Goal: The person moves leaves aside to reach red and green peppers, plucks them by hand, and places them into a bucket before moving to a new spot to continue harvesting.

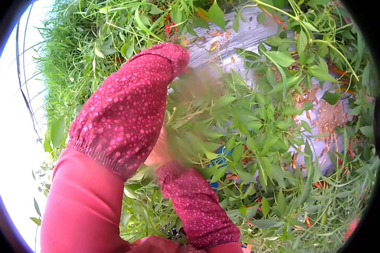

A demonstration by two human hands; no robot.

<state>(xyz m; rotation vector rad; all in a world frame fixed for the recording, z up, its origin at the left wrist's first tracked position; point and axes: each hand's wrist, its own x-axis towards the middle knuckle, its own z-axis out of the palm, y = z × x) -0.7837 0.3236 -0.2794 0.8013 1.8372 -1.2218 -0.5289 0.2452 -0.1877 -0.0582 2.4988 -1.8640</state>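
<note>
My left arm, in a red flowered sleeve cover, reaches up across the view. Past its cuff, my left hand (200, 86) is smeared by motion among the leaves of a chili plant (257, 122), so its fingers cannot be made out. Lower down, my right hand (158, 149) shows partly between the left sleeve and a matching right sleeve cover (198, 206). Blurred leaves cover its fingers, and whatever it touches is hidden. Red chilies (171, 27) hang in the foliage above my left hand. Something blue (219, 158) shows through the leaves right of my right hand.
Silvery plastic mulch (236, 46) with dry leaves on it lies behind the plants. Brown soil (329, 116) shows at the right. Tall grass (67, 71) borders the left side, beside a bright background with dark thin lines. More red chilies (308, 221) hang at the lower right.
</note>
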